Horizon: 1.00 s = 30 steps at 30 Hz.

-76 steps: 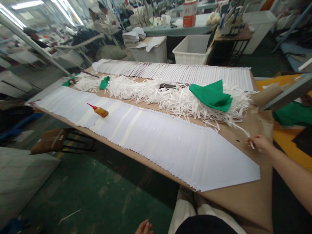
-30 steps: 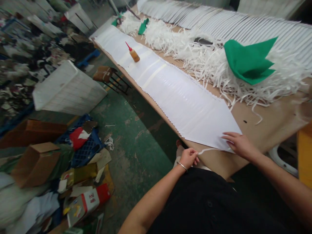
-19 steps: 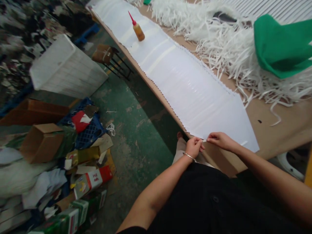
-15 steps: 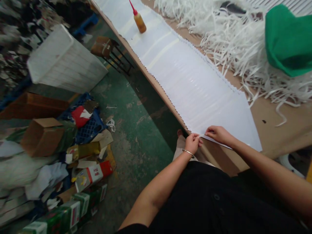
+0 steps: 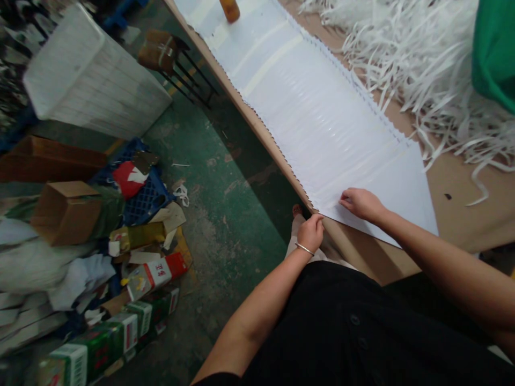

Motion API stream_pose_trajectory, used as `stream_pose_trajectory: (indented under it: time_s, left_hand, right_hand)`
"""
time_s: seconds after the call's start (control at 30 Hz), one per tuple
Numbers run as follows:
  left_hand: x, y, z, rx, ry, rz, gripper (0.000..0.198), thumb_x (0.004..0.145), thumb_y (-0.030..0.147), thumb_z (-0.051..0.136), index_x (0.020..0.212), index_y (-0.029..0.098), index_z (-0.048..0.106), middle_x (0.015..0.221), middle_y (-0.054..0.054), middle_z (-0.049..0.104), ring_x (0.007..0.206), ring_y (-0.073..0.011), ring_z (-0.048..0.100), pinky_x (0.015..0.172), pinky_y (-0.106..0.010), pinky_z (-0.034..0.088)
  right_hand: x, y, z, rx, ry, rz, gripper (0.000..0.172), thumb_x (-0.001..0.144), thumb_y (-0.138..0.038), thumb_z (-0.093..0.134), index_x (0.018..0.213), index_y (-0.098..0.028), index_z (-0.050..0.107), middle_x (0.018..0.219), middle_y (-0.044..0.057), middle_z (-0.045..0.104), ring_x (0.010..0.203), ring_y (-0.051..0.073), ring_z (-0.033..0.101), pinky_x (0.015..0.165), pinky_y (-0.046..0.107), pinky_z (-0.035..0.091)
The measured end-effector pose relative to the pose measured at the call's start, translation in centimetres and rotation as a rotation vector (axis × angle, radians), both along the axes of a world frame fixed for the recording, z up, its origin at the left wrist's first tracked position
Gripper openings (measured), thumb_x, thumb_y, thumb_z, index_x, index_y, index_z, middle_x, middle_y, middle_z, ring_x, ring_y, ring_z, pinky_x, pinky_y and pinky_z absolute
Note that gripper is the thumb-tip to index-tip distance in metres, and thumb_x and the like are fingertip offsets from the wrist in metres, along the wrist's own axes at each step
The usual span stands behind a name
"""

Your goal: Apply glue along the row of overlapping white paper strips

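Fanned white sheet stack point(image 5: 322, 128) lying along near edge of worktop point(image 5: 454, 214). Right grip point(image 5: 361, 205) resting on it, fingers loosely spread; left grip point(image 5: 310, 233) curled at edge, can't tell if pinching. Careless tug could slide sheets, spoil fan.

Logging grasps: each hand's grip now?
Left hand: closed at the edge of the paper stack, held item unclear.
Right hand: open, resting on the stack.

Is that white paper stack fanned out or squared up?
Fanned out: the white paper sheets overlap in a long shingled row, their stepped edge showing along the table, with the right hand resting on top.
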<state>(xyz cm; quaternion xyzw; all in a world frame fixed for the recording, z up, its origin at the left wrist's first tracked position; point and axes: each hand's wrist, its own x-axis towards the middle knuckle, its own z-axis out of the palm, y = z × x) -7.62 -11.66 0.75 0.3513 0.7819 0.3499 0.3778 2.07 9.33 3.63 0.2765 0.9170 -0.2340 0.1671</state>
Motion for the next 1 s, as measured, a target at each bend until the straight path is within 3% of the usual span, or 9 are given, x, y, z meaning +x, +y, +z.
stream_pose_trajectory:
  time_s: [0.13,0.27,0.67,0.77,1.0]
  left_hand:
    - [-0.2,0.6,1.0,-0.048,0.204,-0.217,0.041,0.092,0.02,0.042,0.131,0.025,0.056,0.117,-0.007,0.067,0.097,-0.0198,0.064,0.086,-0.031,0.049]
    - [-0.3,1.5,1.7,-0.138,0.337,-0.361,0.051,0.092,0.019,0.041,0.142,0.025,0.047,0.106,-0.009,0.068,0.09,-0.0203,0.064,0.079,-0.029,0.048]
    - [-0.4,2.6,1.3,-0.198,0.493,-0.476,0.053,0.093,0.02,0.039,0.146,0.024,0.039,0.098,-0.012,0.065,0.084,-0.0221,0.065,0.072,-0.031,0.046]
    - [-0.4,2.7,1.4,-0.208,0.51,-0.49,0.055,0.092,0.019,0.041,0.146,0.022,0.039,0.098,-0.013,0.065,0.084,-0.022,0.065,0.072,-0.031,0.046]
    - [-0.5,2.9,1.4,-0.233,0.562,-0.527,0.056,0.091,0.019,0.041,0.147,0.02,0.036,0.098,-0.011,0.066,0.082,-0.0213,0.066,0.07,-0.03,0.047]
  right_hand:
    - [-0.3,0.0,0.0,0.011,-0.017,0.01,0.022,0.089,-0.034,0.054,0.088,-0.017,0.068,0.092,0.008,0.068,0.081,0.021,0.061,0.068,0.028,0.04]
    - [-0.5,0.2,-0.1,0.017,-0.031,0.008,0.021,0.088,-0.034,0.054,0.088,-0.017,0.068,0.092,0.008,0.068,0.081,0.021,0.061,0.066,0.027,0.04]
    - [-0.6,0.7,0.5,0.035,-0.045,0.018,0.024,0.089,-0.037,0.054,0.087,-0.018,0.069,0.09,0.008,0.068,0.076,0.019,0.06,0.061,0.027,0.037]
    - [0.4,3.3,1.6,0.049,-0.056,0.005,0.022,0.088,-0.037,0.057,0.086,-0.019,0.069,0.085,0.006,0.068,0.073,0.018,0.06,0.061,0.027,0.036]
    - [4.8,14.3,4.0,0.169,-0.095,-0.143,0.019,0.084,-0.034,0.062,0.088,-0.018,0.07,0.08,0.003,0.068,0.072,0.018,0.059,0.062,0.026,0.036]
